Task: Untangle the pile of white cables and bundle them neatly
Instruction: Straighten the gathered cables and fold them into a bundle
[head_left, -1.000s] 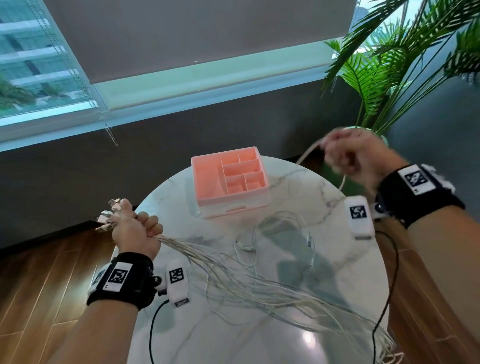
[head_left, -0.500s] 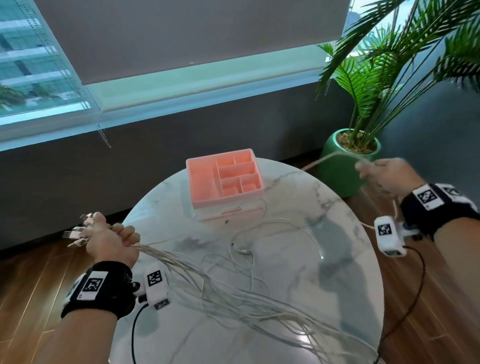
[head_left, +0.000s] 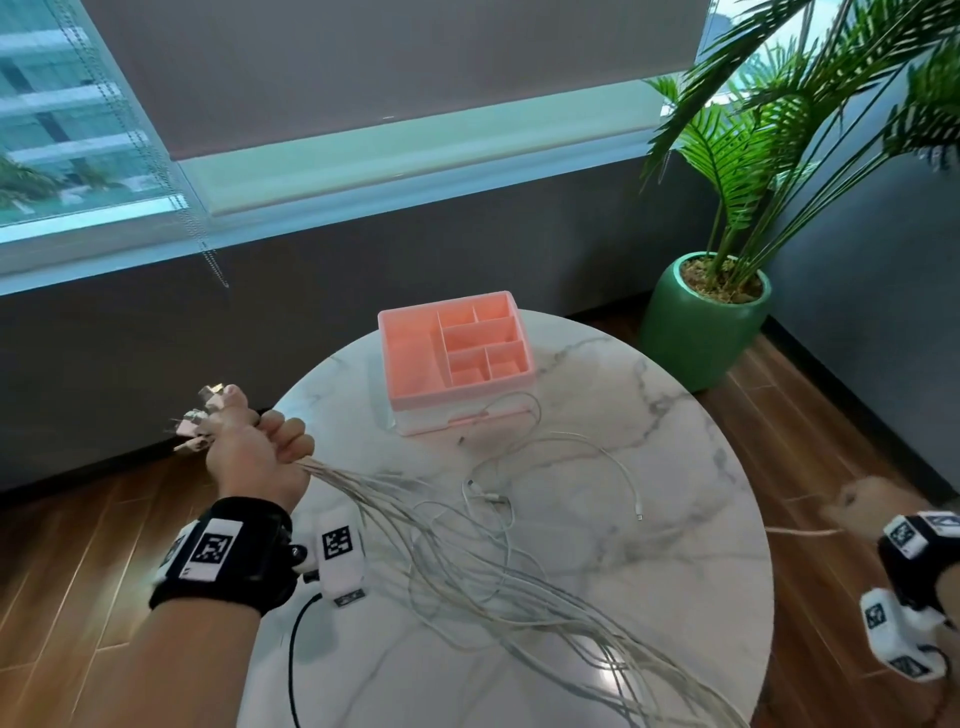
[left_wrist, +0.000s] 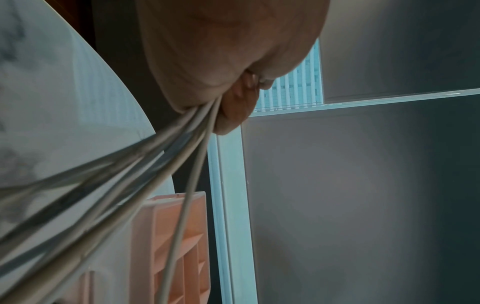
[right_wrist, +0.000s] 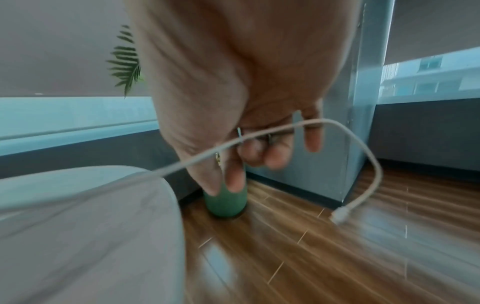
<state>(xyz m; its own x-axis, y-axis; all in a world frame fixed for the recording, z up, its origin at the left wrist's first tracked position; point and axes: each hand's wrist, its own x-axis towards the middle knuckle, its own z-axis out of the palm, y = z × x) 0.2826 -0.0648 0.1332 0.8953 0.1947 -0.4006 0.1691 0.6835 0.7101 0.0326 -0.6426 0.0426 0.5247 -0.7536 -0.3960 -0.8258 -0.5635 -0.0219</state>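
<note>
Fanning from left hand (head_left: 249, 457), cables (head_left: 467, 561) run rightward

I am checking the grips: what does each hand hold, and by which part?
Left hand grips the cable bundle near its plug ends. Right hand holds one cable near its free end.

A round white marble surface (head_left: 649, 415) with grey veining fills the lower middle of the head view and shows bright glare spots near the bottom edge. Under it lies a glossy brown wood-plank floor (head_left: 78, 519), seen at lower left and right. A dark grey wall (head_left: 156, 353) runs across the middle, below a wide window (head_left: 62, 156) with teal daylight at upper left. A grey roller blind (head_left: 389, 67) covers the upper centre, its bead chain (head_left: 208, 249) hanging at its left. At upper right stands a palm plant (head_left: 779, 130) in a green pot (head_left: 696, 332) on the floor.
</note>
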